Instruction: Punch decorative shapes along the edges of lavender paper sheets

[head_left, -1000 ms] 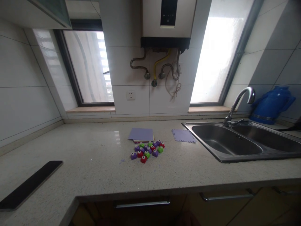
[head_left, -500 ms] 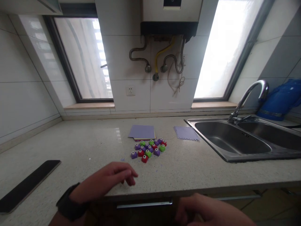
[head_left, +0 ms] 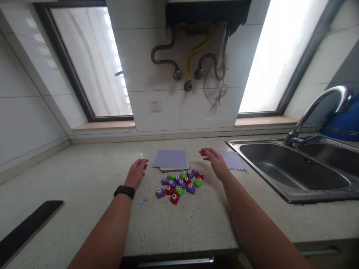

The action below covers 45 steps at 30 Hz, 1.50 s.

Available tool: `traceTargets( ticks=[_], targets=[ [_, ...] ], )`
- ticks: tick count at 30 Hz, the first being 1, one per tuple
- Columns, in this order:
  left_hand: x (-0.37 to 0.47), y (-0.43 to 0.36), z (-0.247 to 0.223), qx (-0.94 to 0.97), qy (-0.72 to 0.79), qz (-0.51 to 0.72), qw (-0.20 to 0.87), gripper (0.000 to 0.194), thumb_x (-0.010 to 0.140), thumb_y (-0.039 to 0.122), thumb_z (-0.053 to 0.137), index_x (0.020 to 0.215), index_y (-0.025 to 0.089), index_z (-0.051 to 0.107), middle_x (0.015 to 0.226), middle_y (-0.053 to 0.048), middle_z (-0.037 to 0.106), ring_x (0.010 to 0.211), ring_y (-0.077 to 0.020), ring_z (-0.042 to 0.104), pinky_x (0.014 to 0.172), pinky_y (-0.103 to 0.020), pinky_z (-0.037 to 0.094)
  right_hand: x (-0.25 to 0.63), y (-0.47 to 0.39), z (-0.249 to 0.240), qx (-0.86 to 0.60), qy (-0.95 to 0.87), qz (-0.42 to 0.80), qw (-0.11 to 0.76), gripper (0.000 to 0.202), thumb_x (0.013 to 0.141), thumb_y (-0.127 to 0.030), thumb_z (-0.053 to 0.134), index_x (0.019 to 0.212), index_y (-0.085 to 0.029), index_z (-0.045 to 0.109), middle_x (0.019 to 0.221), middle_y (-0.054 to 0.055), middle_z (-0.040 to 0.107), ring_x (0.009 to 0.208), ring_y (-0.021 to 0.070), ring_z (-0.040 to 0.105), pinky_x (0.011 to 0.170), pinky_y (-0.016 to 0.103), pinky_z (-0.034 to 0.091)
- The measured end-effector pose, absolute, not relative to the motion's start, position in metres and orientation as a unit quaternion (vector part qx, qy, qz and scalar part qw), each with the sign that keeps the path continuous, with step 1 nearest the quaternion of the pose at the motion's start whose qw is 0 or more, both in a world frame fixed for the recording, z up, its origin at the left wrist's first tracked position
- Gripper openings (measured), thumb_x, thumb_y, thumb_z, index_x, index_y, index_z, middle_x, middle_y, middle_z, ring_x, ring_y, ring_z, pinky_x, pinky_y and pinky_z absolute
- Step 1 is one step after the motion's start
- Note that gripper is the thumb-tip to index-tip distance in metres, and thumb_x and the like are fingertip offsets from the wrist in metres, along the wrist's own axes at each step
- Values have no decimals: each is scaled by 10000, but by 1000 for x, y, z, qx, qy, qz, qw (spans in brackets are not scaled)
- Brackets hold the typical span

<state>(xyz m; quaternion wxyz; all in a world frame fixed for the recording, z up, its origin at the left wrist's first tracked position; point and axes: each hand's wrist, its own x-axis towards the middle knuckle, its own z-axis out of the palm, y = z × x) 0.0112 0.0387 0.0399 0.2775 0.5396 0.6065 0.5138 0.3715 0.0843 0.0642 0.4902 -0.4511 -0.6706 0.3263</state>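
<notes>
My left hand (head_left: 136, 173), with a black band on its wrist, is over the counter left of the paper stack, its fingers loosely apart and holding nothing. My right hand (head_left: 215, 160) is between the stack and the single-looking purple sheet (head_left: 234, 160), partly in front of that sheet, fingers extended and empty. A stack of coloured paper (head_left: 171, 159) has a purple sheet on top. Just in front of it lie several small red, green and purple punches (head_left: 181, 183) with round white tops. Small purple paper scraps (head_left: 144, 200) are scattered on the counter.
At the right is a double steel sink (head_left: 291, 168) with a curved faucet (head_left: 308, 108), a blue container (head_left: 343, 119) behind it. A black flat board (head_left: 30, 228) lies at the left. Hoses and a socket (head_left: 155, 105) are on the tiled wall.
Both hands have moved forward from the counter's front edge, one to each side of the stack and punches. The view has tilted down and come closer.
</notes>
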Motion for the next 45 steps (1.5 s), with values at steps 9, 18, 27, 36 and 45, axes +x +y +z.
traceTargets(
  ticks=[9, 18, 27, 36, 45],
  targets=[
    [-8, 37, 32, 741, 564, 305, 200, 503, 918, 557, 571, 1225, 173, 676, 1148, -130, 664, 1068, -288, 613, 1005, -485, 461, 381, 86, 36, -445, -830, 237, 240, 560, 979, -614, 481, 1360, -227, 618, 1404, 135, 606, 1346, 338, 504, 1168, 527, 362],
    [16, 18, 39, 843, 435, 213, 234, 1194, 501, 649, 917, 1532, 325, 409, 1500, -135, 428, 1392, -400, 389, 1161, -613, 312, 379, 69, 39, -375, -874, 281, 130, 1168, 660, -675, 832, 1602, -226, 305, 1636, 146, 332, 1493, 387, 316, 1226, 528, 287],
    [26, 18, 34, 855, 419, 169, 255, 1239, 513, 641, 918, 1571, 347, 345, 1500, -135, 424, 1400, -408, 382, 1172, -638, 289, 378, 68, 30, -368, -882, 272, 115, 1255, 552, -655, 891, 1596, -250, 326, 1617, 148, 343, 1490, 407, 294, 1224, 553, 275],
    [18, 24, 34, 850, 432, 172, 248, 922, 606, 547, 908, 1415, 263, 569, 1338, -121, 584, 1239, -342, 545, 1101, -543, 393, 361, 61, 31, -373, -879, 275, 112, 1122, 656, -600, 857, 1581, -226, 342, 1619, 151, 301, 1493, 368, 300, 1230, 500, 295],
    [30, 17, 44, 834, 437, 193, 275, 985, 612, 504, 903, 1486, 326, 485, 1255, -79, 566, 1157, -323, 565, 1030, -532, 458, 349, 58, 19, -389, -868, 281, 129, 1251, 641, -657, 843, 1628, -227, 206, 1685, 185, 110, 1554, 393, 160, 1235, 540, 257]
  ],
)
